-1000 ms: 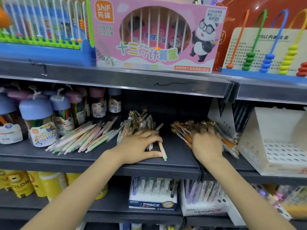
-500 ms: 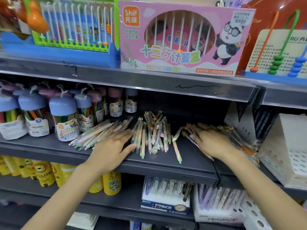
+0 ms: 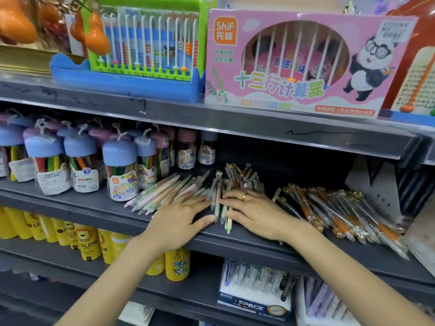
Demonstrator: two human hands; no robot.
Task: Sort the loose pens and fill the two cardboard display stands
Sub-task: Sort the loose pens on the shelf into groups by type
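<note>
Loose pens lie in three heaps on the dark middle shelf (image 3: pixel 94 205): pastel pens (image 3: pixel 160 191) at left, a mixed heap with clear ball tops (image 3: pixel 237 180) in the centre, orange-grip pens with gold tops (image 3: pixel 341 215) at right. My left hand (image 3: pixel 181 220) lies flat, its fingertips against the left side of the centre heap. My right hand (image 3: pixel 256 212), wearing a ring, rests flat over that heap's near ends. A white cardboard display stand (image 3: pixel 374 187) stands at the right behind the orange pens; another stand's edge (image 3: pixel 421 238) shows at the frame's far right.
Blue- and pink-capped jars of colour pens (image 3: pixel 120 170) crowd the left of the shelf. A pink abacus box (image 3: pixel 294 67) and a green abacus (image 3: pixel 150 43) sit on the shelf above. Below are yellow tubes (image 3: pixel 89 243) and boxed pens (image 3: pixel 254 292).
My right hand left the orange pens and came left onto the centre heap. My left hand shifted from the pastel pens to the heap's left side. The heap is now pressed closer together.
</note>
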